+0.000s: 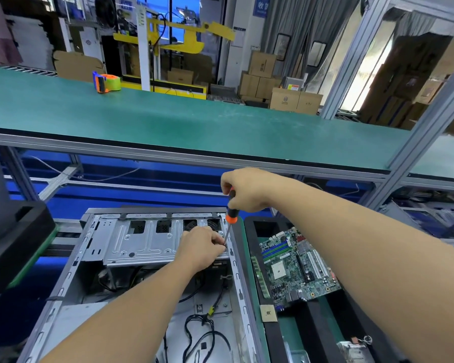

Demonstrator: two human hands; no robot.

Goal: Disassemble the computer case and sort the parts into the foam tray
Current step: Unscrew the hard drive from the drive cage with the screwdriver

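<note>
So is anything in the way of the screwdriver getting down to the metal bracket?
Nothing visible blocks it. The screwdriver, held by the right hand, already reaches the metal bracket, where the left hand pinches beside its tip.

- The screwdriver [230, 218] tip is hidden behind the left hand [203, 244] fingers.
- The computer case [147, 271] near end is cut off by the picture's edge.
- The foam tray [281, 336] is partly covered by the right forearm.
</note>
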